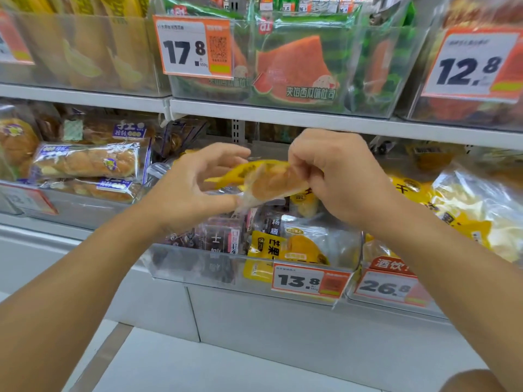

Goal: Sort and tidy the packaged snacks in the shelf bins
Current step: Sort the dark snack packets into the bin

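Note:
Above a clear shelf bin (198, 263) I hold up a small yellow-and-clear packaged snack (266, 179). My right hand (336, 176) pinches its right end with curled fingers. My left hand (195, 188) is at its left end, thumb under the wrapper's corner and fingers spread above it. The bin below holds dark purple plum packets (223, 239) on the left and yellow mango packets (297, 244) on the right, with a 13.8 price tag (308, 281) on its front.
Left of the bin lie wrapped bread loaves (87, 162). To the right a bin of yellow bags (464, 205) carries a 26.8 tag (387, 287). The shelf above (283, 111) holds bins of watermelon toast packs (297, 66) just over my hands.

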Tool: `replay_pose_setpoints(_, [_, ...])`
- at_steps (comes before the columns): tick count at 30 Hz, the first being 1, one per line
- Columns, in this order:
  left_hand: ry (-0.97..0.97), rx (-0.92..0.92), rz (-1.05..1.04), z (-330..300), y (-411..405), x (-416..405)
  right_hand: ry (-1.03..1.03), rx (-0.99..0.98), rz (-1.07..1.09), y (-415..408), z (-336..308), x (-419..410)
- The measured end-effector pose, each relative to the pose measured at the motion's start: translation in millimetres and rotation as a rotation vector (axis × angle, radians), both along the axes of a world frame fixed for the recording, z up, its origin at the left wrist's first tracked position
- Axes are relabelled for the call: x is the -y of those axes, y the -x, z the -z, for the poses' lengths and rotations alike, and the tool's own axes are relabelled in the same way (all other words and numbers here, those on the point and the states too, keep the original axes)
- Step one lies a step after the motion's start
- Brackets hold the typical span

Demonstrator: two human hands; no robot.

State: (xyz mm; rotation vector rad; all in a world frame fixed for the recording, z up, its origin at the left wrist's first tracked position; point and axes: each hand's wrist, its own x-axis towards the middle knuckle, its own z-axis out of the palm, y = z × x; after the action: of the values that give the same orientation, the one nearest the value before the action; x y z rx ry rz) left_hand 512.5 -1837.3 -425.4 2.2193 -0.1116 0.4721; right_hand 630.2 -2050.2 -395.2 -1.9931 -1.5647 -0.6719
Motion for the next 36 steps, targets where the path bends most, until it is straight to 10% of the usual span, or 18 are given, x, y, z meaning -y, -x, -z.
replay_pose_setpoints(10, [0.227, -0.065, 0.215, -1.2, 6.2, 17.3, -0.483, 0.084, -0.08, -12.1, 28.9, -30.9])
replay_pose_setpoints(14, [0.023, 0.217, -0.06, 3.3, -3.5, 21.9, -0.541, 0.076, -0.071, -11.4, 35.7, -38.0])
replay_pose_setpoints(19, [-0.688, 0.371, -0.393, 10.0, -4.1, -8.6, -0.259, -0.152, 0.095, -12.0, 37.3, -42.0])
replay_pose_setpoints(28, [-0.744, -0.224, -0.465, 19.5, 1.4, -61.5, 0.504, -0.252, 0.704, -43.0, 41.3, -36.8])
replay_pose_setpoints(36, [-0.62, -0.242, -0.403, 7.7, 12.9, -43.4, 0.467, -0.097, 0.794, -31.1, 29.8, -34.1])
